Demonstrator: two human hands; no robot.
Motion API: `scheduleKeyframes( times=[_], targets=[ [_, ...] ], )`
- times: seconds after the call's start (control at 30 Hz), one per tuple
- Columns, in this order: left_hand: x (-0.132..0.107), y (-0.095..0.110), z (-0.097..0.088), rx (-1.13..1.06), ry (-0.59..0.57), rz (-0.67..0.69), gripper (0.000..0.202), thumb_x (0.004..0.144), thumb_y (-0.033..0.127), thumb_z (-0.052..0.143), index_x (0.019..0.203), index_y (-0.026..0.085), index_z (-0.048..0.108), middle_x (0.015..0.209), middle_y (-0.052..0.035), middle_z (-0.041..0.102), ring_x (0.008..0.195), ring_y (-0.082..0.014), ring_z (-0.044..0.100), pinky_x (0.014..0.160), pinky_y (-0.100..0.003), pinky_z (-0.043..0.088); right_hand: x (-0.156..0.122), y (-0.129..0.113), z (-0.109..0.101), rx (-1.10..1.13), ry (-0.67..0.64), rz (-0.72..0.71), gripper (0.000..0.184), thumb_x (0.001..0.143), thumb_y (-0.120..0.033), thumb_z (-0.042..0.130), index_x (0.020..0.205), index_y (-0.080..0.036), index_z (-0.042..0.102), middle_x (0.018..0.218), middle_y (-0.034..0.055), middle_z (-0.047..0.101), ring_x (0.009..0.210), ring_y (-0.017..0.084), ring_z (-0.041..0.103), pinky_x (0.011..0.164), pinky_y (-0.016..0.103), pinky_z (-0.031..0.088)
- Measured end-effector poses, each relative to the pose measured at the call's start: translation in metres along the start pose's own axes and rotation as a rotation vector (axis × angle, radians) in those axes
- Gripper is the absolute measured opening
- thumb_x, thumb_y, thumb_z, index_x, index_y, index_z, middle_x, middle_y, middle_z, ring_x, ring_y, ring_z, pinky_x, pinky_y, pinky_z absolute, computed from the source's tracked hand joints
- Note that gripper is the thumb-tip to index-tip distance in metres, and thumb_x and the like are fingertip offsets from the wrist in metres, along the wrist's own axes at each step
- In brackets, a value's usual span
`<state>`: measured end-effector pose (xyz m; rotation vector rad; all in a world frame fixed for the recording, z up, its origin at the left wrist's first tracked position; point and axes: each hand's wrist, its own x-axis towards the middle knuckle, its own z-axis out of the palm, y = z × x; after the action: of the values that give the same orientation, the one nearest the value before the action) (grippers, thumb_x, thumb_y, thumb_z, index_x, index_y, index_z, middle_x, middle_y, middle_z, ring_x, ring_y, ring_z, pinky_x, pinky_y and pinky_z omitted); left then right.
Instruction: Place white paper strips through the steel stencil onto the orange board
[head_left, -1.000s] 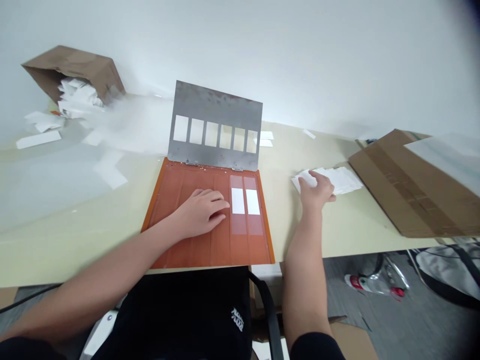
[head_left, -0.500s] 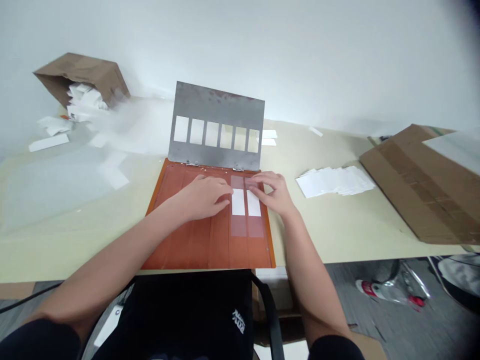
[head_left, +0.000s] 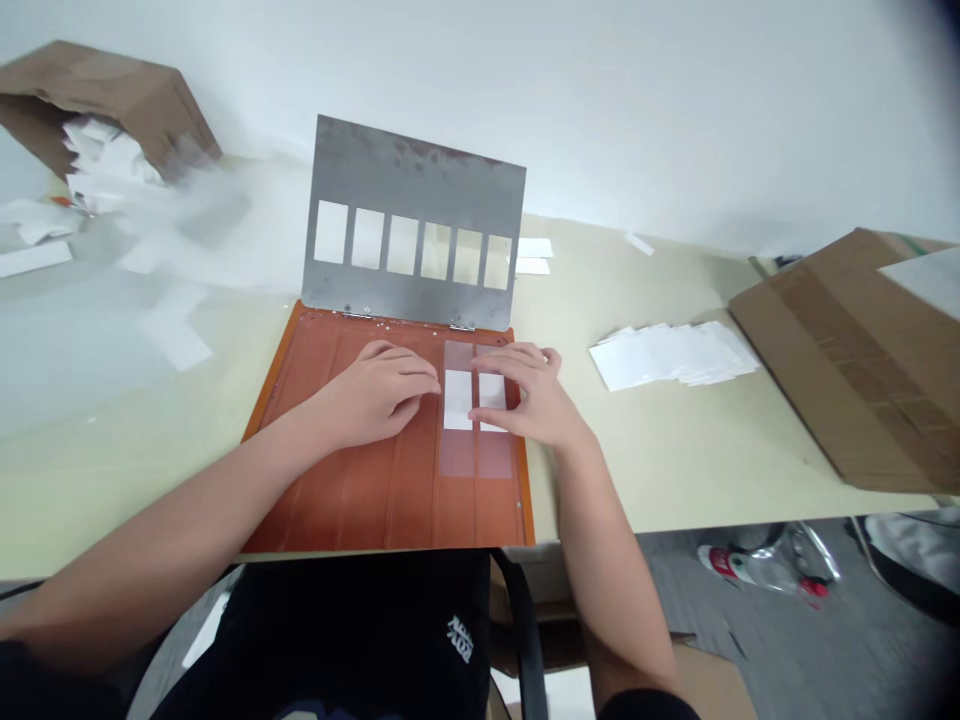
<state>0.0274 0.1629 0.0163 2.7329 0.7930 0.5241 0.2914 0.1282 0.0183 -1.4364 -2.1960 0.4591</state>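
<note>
An orange board point(head_left: 352, 480) lies in front of me with a grey metal plate point(head_left: 416, 190) hinged up at its far edge; the plate has several rectangular windows. Two white cards point(head_left: 457, 398) sit side by side on the board's right lanes under clear strips. My left hand point(head_left: 375, 390) rests flat on the board, fingers loosely curled, just left of the cards. My right hand point(head_left: 529, 395) lies with fingers spread over the right card, fingertips touching it.
A fanned pile of white cards point(head_left: 675, 355) lies on the cream table point(head_left: 675, 440) to the right. Beyond it sits a flattened cardboard box point(head_left: 855, 350). A tipped brown box point(head_left: 97, 95) spills white slips at far left, by clear plastic sheets.
My right hand left the pile of white cards and came over to the board's right lanes. The left hand stayed on the board. The view shifted slightly.
</note>
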Motion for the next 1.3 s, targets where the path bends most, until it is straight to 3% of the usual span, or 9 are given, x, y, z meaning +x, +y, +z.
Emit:
scheduleKeyframes(
  times=[0.23, 0.43, 1.03, 1.3],
  targets=[
    [0.0, -0.001, 0.003, -0.004, 0.006, 0.006, 0.033, 0.092, 0.013, 0.04, 0.101, 0.023, 0.07, 0.112, -0.0013, 0.075, 0.107, -0.0204, 0.066, 0.099, -0.042, 0.036, 0.0, -0.006, 0.0, 0.01, -0.083, 0.023, 0.064, 0.071, -0.062, 0.077, 0.125, -0.031, 0.061, 0.131, 0.0024, 0.067, 0.128, 0.033, 0.05, 0.107, 0.05, 0.022],
    [0.001, 0.0, 0.003, -0.015, 0.006, -0.004, 0.033, 0.092, 0.014, 0.041, 0.1, 0.024, 0.071, 0.113, -0.0009, 0.075, 0.107, -0.0212, 0.066, 0.099, -0.043, 0.035, 0.001, -0.009, 0.003, -0.042, -0.118, 0.028, 0.068, 0.071, -0.068, 0.073, 0.127, -0.031, 0.06, 0.132, 0.0034, 0.067, 0.131, 0.035, 0.047, 0.109, 0.055, 0.018],
    [0.001, 0.0, 0.003, -0.025, -0.03, -0.046, 0.033, 0.093, 0.017, 0.041, 0.099, 0.025, 0.072, 0.114, -0.0006, 0.075, 0.109, -0.0207, 0.066, 0.101, -0.043, 0.034, 0.001, -0.009, 0.004, -0.06, -0.124, 0.016, 0.064, 0.073, -0.065, 0.073, 0.125, -0.031, 0.06, 0.129, 0.0044, 0.067, 0.127, 0.034, 0.05, 0.108, 0.054, 0.02],
    [0.002, 0.004, 0.002, -0.036, -0.034, -0.017, 0.036, 0.093, 0.014, 0.041, 0.109, 0.027, 0.071, 0.119, -0.0008, 0.074, 0.113, -0.0215, 0.064, 0.1, -0.042, 0.035, 0.001, -0.011, 0.003, -0.071, -0.13, 0.02, 0.065, 0.072, -0.065, 0.073, 0.126, -0.031, 0.06, 0.129, 0.0044, 0.067, 0.127, 0.035, 0.05, 0.107, 0.055, 0.021]
  ],
)
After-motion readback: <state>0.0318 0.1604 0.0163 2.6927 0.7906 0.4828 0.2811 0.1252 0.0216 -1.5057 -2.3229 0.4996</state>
